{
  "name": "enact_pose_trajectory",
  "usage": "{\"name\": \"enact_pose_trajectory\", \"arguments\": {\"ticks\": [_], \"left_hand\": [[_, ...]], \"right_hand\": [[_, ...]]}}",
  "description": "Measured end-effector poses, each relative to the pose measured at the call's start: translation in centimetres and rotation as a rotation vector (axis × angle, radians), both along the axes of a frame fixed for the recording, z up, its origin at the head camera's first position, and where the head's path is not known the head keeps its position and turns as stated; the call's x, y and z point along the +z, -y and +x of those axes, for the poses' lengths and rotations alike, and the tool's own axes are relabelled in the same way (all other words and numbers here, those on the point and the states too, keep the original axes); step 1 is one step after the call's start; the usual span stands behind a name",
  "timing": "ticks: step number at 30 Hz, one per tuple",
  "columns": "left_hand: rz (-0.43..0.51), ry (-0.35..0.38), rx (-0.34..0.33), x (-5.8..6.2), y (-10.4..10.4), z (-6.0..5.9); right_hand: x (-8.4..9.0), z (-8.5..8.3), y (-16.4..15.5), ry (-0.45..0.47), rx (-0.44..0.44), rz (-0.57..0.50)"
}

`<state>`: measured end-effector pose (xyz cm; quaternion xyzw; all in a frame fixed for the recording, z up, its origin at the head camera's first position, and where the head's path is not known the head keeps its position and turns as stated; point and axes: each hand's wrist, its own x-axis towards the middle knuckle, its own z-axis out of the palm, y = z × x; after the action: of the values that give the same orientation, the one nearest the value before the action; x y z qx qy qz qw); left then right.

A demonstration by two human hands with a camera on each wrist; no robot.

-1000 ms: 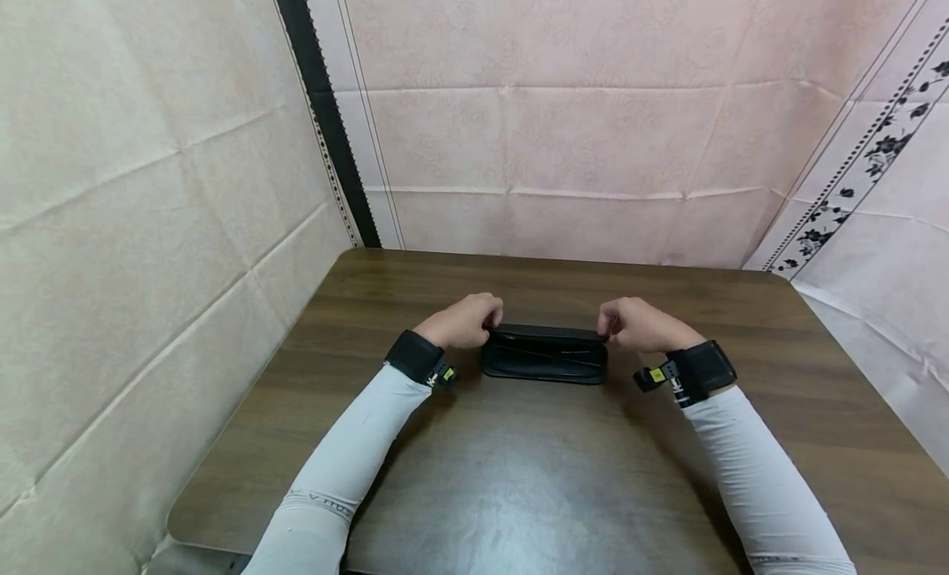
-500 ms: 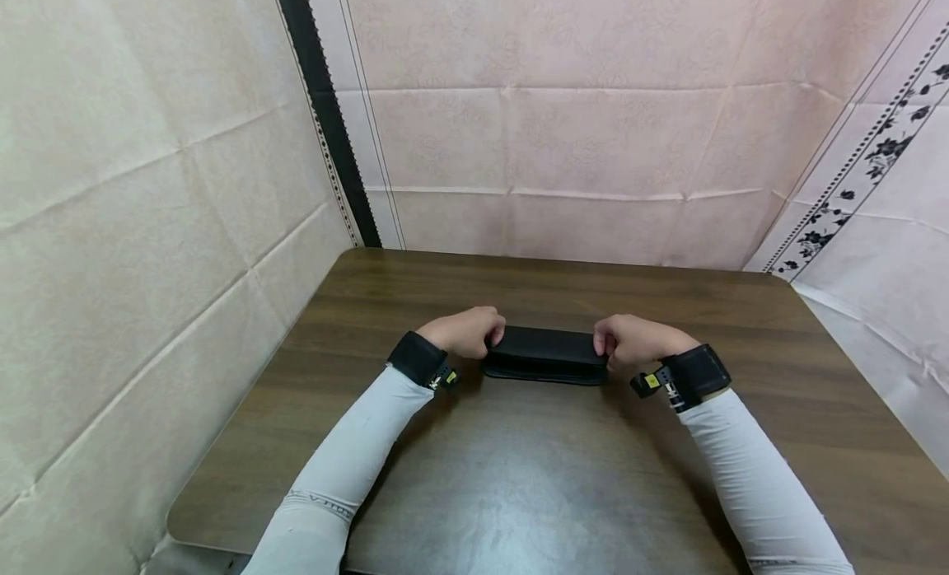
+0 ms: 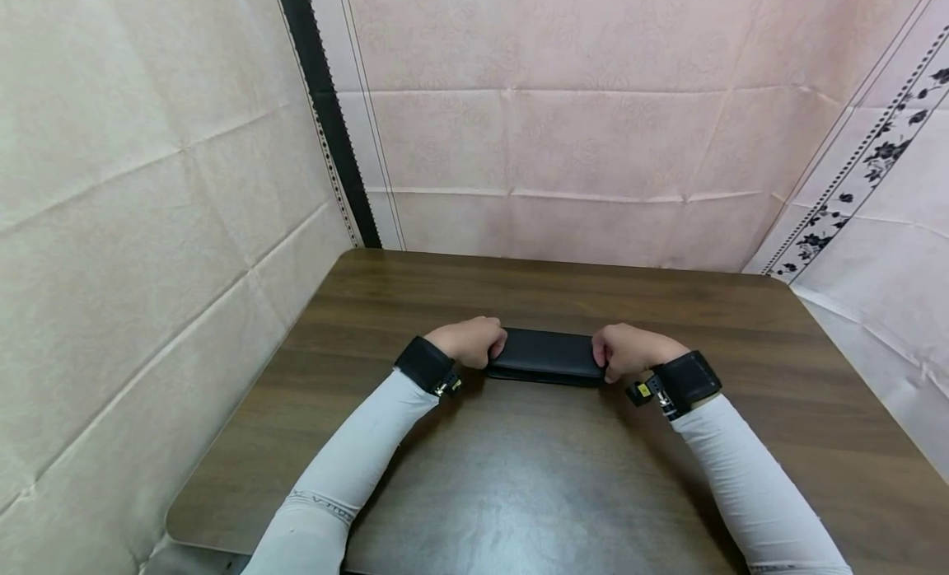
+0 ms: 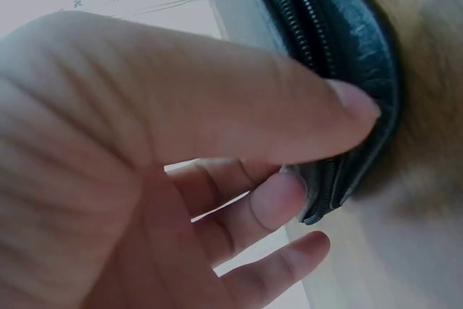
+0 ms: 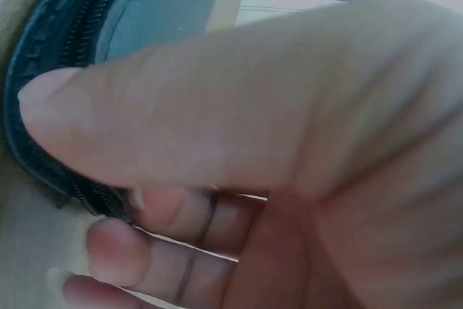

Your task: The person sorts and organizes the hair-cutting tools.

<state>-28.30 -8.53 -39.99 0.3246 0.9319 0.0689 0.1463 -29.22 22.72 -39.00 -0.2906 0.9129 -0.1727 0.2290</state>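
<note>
"Two grips on one thing: which is nearer the black zip wallet (image 3: 547,352)?"

"Neither. It lies between them on the table (image 3: 445,484), its long axis running left to right. The left grip (image 3: 472,342) pinches the left end, the right grip (image 3: 628,350) pinches the right."

"So it extends rightward from one and leftward from the other?"

"Yes. In both wrist views a thumb (image 4: 275,110) lies across the zipped edge."

"And its looks?"

"Long, narrow, round-cornered. The top is smooth, the edge creased like leather. From the left wrist, the zip (image 4: 312,21) shows two rows of teeth with a dark gap between; whether it's undone the whole way along, I can't tell."
</note>
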Motion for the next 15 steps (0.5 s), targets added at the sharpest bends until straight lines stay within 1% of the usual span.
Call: {"name": "enact_pose_trajectory", "arguments": {"ticks": [4,10,13,15], "left_hand": [[-0.018,-0.001,0.004,0.0,0.0,0.1],[-0.03,-0.016,0.007,0.1,-0.1,0.2],[-0.018,-0.051,0.02,-0.2,-0.4,0.2],[-0.016,-0.094,0.034,-0.5,-0.6,0.0]], "right_hand": [[-0.1,0.0,0.1,0.003,-0.006,0.018],[-0.2,-0.3,-0.3,0.045,-0.002,-0.013],[0.0,-0.4,-0.8,0.049,0.004,-0.048],[0.1,-0.5,-1.2,0.024,-0.009,-0.074]]}}
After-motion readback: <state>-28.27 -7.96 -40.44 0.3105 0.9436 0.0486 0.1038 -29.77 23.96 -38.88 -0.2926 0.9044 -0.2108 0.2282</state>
